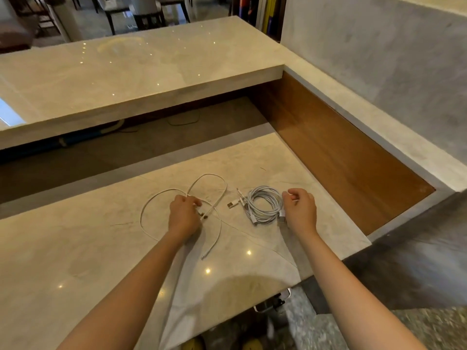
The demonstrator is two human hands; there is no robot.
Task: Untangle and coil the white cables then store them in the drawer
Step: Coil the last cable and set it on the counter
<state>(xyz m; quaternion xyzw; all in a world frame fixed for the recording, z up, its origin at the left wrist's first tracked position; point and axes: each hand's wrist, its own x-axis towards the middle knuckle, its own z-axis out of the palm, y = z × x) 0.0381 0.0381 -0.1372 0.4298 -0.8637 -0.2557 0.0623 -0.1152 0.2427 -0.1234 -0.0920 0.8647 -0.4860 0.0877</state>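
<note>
Loops of loose cable [140, 218] sprawl on our counter [75, 248]; our left hand [184, 214] pinches their crossing, probably to start winding, while our right hand [300, 210] grips the coil [255, 210] to hold it together.

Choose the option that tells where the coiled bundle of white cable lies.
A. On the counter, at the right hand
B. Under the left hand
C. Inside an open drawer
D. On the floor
A: the coiled bundle lies on the counter with the right hand pinching its edge, while the left hand holds the loose cable.
</note>
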